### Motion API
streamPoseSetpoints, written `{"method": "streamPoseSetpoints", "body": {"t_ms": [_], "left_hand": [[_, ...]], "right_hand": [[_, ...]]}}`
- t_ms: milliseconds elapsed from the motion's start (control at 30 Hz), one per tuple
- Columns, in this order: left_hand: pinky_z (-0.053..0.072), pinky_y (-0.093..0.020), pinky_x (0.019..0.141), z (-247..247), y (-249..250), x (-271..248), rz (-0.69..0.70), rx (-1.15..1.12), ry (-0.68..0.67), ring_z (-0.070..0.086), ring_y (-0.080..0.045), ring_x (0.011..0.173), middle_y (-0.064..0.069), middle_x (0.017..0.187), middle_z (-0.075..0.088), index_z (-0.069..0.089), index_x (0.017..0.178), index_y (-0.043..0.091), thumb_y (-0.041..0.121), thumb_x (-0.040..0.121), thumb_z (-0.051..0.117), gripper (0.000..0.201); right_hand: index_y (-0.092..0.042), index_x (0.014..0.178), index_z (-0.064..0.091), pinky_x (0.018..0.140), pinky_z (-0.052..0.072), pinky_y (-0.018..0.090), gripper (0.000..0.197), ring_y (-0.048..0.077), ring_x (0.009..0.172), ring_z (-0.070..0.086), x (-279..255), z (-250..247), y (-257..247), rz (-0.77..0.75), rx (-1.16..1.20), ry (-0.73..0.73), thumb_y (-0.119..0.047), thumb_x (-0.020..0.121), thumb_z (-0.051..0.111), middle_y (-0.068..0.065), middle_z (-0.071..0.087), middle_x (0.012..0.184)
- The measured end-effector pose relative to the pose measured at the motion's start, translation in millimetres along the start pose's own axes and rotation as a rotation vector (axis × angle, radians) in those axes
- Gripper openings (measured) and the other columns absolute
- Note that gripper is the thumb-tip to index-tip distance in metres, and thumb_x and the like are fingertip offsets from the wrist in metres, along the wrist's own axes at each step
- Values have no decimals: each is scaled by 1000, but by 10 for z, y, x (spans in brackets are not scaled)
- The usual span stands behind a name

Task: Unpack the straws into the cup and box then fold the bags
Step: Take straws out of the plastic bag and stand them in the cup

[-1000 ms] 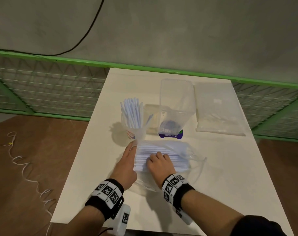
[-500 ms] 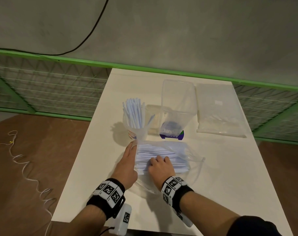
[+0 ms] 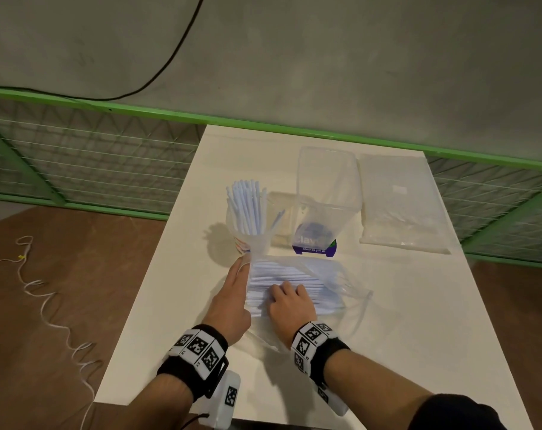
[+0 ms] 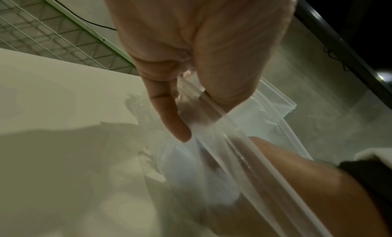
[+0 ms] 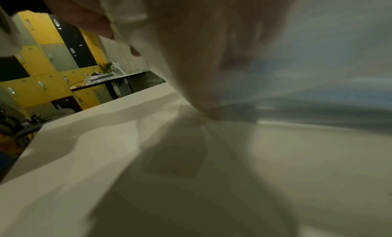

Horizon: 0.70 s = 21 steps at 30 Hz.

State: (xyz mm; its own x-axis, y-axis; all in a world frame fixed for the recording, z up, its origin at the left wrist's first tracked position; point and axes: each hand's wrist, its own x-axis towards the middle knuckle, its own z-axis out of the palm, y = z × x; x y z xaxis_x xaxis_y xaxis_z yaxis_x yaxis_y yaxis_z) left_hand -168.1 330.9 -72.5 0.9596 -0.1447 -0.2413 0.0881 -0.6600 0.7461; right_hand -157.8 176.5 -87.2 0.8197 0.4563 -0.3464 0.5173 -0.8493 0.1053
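Two hands: left hand (image 4: 191, 59) pinching bag rim (image 4: 229, 140); right hand (image 3: 290, 308) inside, grip unclear.

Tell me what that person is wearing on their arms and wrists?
Each wrist wears a black fabric band carrying white square tiles printed with black-and-white checker-like markers. A white boxy camera unit with another marker hangs under the left wrist, with a thin black cable at its bottom. The right arm has a dark sleeve pushed up; the left forearm is bare.
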Motion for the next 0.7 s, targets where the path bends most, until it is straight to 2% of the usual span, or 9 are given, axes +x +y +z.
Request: {"method": "streamPoseSetpoints", "body": {"t_ms": [100, 300, 500, 600, 700], "left_hand": [[33, -20, 108, -17, -14, 7, 5, 5, 6, 27, -11, 147, 19, 164, 0, 3, 159, 32, -20, 70, 44, 110], [27, -18, 109, -2, -39, 6, 3, 9, -5, 22, -11, 149, 15, 166, -1, 3, 159, 31, -19, 71, 44, 110], [37, -28, 112, -31, -30, 2, 3, -1, -16, 28, -12, 146, 19, 165, -1, 4, 159, 33, -19, 69, 43, 111], [39, -29, 111, -55, -39, 0, 2, 6, -23, 31, -13, 145, 20, 164, -1, 5, 159, 33, -19, 69, 42, 110], [41, -32, 111, -94, -60, 8, 11, 11, -21, 34, -13, 143, 21, 163, 2, 9, 158, 31, -20, 67, 43, 110]], "right_hand": [[-9, 133, 43, 102, 30, 47, 38, 36, 123, 42, -17, 14, 5, 23, 45, 24, -9, 95, 47, 14, 50, 133], [-5, 126, 55, 101, 30, 47, 32, 35, 123, 41, 19, 56, -20, 18, -15, -16, -11, 98, 41, 14, 54, 127], [-14, 114, 60, 99, 31, 44, 24, 30, 114, 53, 88, -1, -11, 19, -3, -43, -18, 96, 46, 8, 66, 113], [-19, 107, 62, 98, 32, 43, 23, 29, 111, 53, 88, -27, 47, 5, 45, -17, -26, 86, 54, 6, 66, 111], [-25, 113, 56, 94, 36, 39, 35, 28, 105, 61, 22, -43, 146, 78, 265, 70, -42, 83, 51, 2, 69, 107]]}}
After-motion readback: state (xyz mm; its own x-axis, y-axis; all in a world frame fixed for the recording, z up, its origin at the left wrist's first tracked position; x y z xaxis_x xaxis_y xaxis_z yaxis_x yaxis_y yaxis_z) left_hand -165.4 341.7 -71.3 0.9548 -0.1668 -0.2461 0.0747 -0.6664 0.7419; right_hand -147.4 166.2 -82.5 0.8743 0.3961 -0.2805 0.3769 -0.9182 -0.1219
